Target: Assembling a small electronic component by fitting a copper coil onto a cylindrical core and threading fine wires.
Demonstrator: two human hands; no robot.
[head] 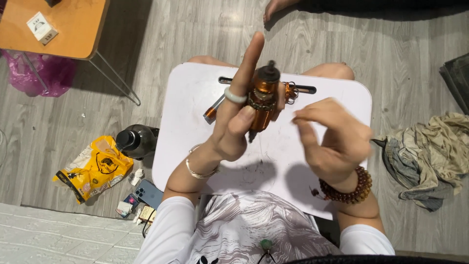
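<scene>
Holding a copper-wound motor armature (261, 100) upright above the white lap table (337, 93), the left hand (234, 122) had its thumb and curled fingers closed round the armature's lower half, while the index finger, ringed with a pale band, stuck straight out toward 12 o'clock. The armature's dark end cap sat at its top and its thin shaft poked out below the grip, toward 6 o'clock. The right hand (332, 139) hovered at 3 o'clock from the armature, near it but not touching, fingers loosely bent and half open, holding nothing that could be made out; motion blur softened its fingertips. A string of brown beads (349, 188) circled the right wrist and a thin bangle (198, 168) the left.

On the table, at 9 o'clock from the armature, lay a small orange-tipped tool (211, 111), partly hidden by the left hand. Just behind the armature, at about 2 o'clock, a small tangle of copper wire (290, 92) rested by the table's slot.

On the wooden floor at 9 o'clock from the table lay a dark bottle (137, 141) on its side, with a yellow bag (93, 168) beside it and a blue phone (149, 193) nearer the person. A crumpled cloth (430, 156) lay at 3 o'clock, well apart from the table.
</scene>
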